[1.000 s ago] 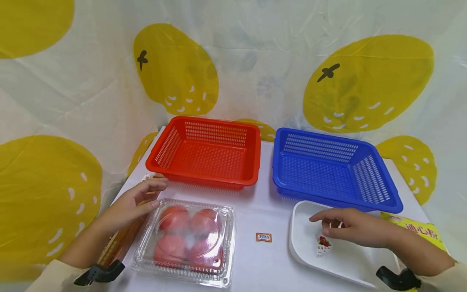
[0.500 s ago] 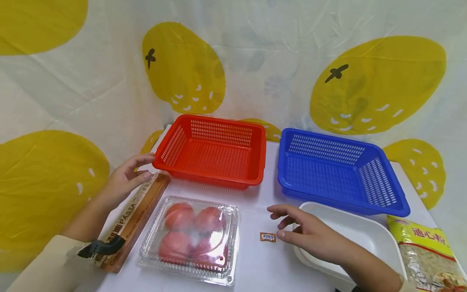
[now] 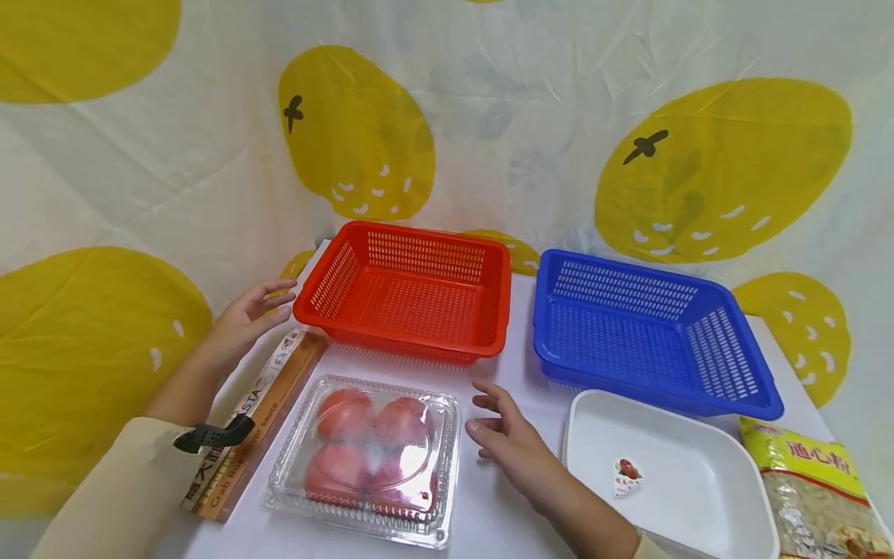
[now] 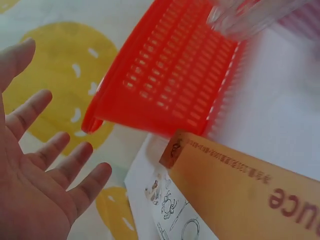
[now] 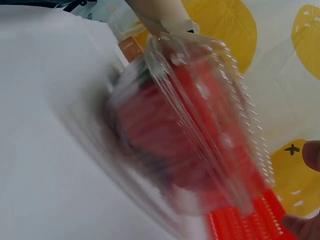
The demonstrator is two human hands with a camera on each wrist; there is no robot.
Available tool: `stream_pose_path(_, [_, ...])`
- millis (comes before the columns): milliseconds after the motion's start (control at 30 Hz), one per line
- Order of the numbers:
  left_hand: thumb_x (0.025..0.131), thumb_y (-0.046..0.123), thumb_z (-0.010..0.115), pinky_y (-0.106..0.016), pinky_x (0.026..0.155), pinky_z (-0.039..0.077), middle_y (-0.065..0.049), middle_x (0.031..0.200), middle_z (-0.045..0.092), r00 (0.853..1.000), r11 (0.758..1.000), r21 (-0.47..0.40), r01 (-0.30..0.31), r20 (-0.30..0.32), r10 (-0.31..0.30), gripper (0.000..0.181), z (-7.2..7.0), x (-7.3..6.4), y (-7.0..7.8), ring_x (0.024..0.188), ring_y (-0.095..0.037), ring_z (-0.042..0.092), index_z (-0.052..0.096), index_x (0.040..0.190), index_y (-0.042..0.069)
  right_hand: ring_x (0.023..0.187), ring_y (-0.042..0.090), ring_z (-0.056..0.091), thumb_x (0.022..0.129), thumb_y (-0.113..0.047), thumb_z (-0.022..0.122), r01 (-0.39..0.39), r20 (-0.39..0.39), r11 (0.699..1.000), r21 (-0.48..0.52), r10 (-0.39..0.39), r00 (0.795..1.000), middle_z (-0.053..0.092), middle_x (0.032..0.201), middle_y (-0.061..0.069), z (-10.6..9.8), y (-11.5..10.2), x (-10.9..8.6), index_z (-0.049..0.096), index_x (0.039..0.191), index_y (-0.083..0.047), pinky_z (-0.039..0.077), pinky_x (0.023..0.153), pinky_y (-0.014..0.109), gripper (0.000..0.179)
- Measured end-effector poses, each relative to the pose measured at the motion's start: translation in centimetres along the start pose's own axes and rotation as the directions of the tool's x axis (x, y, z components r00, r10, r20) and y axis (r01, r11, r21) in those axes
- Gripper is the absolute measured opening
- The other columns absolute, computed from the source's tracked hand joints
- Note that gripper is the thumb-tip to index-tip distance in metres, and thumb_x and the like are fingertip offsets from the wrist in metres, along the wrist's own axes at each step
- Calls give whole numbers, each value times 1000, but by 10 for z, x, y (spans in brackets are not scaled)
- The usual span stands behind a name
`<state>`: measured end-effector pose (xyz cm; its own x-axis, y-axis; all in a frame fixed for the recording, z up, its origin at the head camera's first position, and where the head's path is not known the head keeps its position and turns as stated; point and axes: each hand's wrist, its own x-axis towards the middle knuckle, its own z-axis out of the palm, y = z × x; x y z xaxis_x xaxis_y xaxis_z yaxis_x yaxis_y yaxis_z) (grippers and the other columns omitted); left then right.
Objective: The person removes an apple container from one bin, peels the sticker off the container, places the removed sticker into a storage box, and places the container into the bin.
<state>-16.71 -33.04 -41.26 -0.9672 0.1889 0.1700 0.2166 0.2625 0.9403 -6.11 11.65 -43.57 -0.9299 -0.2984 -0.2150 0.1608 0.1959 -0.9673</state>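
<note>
My left hand point(image 3: 240, 330), fingers apart and holding nothing, hovers over the far end of a brown and white pasta box point(image 3: 258, 419), just left of the red basket point(image 3: 401, 330). In the left wrist view the palm of that same left hand point(image 4: 40, 175) shows beside the basket's corner. To the right of a lidded clear plastic container point(image 3: 275, 501) of red tomato-like fruit point(image 3: 345, 419) is my right hand point(image 3: 520, 446), its fingers relaxed and empty. Only bits of its fingers show at the edge of the right wrist view, where the container is blurred.
A blue basket point(image 3: 621, 341) stands at the back right. In front of it lie a white tray point(image 3: 670, 458) with a strawberry-like sticker point(image 3: 626, 475) and a yellow-topped macaroni bag point(image 3: 817, 485). A patterned cloth point(image 3: 510, 140) hangs behind the table.
My right hand has moved left from over the white tray to beside the clear container, covering the small orange packet. My left hand has risen slightly away from the pasta box.
</note>
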Motion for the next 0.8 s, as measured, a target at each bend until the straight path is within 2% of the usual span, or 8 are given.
stream_pose_path(67, [109, 8, 58, -17, 100, 51, 7, 145, 55, 1000, 1000, -25, -2, 8, 2, 41, -1, 5, -3, 134, -17, 53, 55, 148, 21, 133, 37, 54, 101, -25, 73, 6, -29, 1000, -3, -6, 1000, 45, 159, 18, 11, 3, 6, 43, 161, -25, 58, 95, 50, 67])
stream_pose_path(167, [109, 6, 58, -22, 101, 54, -1, 144, 60, 1000, 996, -91, -9, 19, 11, 41, 1, 11, -11, 129, -14, 59, 55, 148, 15, 134, 39, 51, 99, -26, 75, 33, -48, 999, -26, -34, 998, 46, 160, 17, 24, 8, 13, 42, 162, -25, 54, 99, 58, 71])
stream_pose_path(300, [109, 5, 59, -25, 100, 56, -12, 144, 59, 1000, 987, -159, 7, 31, -2, 42, 8, 15, -25, 118, -13, 67, 52, 150, 5, 133, 39, 55, 100, -25, 73, 89, -11, 996, 5, -89, 996, 48, 158, 20, 34, 16, 20, 38, 165, -21, 54, 102, 55, 74])
stream_pose_path(400, [110, 8, 58, -25, 100, 56, -20, 148, 50, 999, 988, -153, 35, 38, -30, 44, 13, 17, -33, 114, -11, 67, 49, 152, 3, 133, 36, 57, 102, -27, 70, 109, 38, 993, 35, -110, 993, 50, 157, 19, 39, 20, 24, 34, 166, -21, 54, 104, 49, 74])
stream_pose_path(533, [111, 13, 58, -26, 100, 56, -29, 153, 41, 996, 991, -107, 77, 46, -72, 48, 17, 21, -35, 114, -9, 65, 43, 155, 0, 134, 35, 55, 104, -34, 68, 115, 57, 993, 5, -115, 992, 52, 154, 18, 42, 24, 28, 36, 165, -23, 51, 106, 48, 70])
stream_pose_path(667, [111, 20, 60, -26, 101, 55, -29, 157, 39, 992, 990, -64, 122, 43, -120, 53, 19, 23, -36, 113, -8, 64, 40, 157, 2, 132, 33, 55, 103, -36, 69, 123, 67, 992, -2, -123, 990, 54, 152, 15, 42, 28, 27, 43, 161, -26, 51, 104, 45, 65])
stream_pose_path(800, [111, 22, 60, -28, 102, 55, -28, 159, 38, 989, 988, -59, 142, 41, -140, 55, 20, 23, -36, 113, -8, 64, 38, 158, 4, 128, 30, 57, 100, -34, 73, 176, 103, 984, -17, -174, 979, 57, 149, 14, 39, 32, 25, 44, 160, -25, 51, 104, 42, 67])
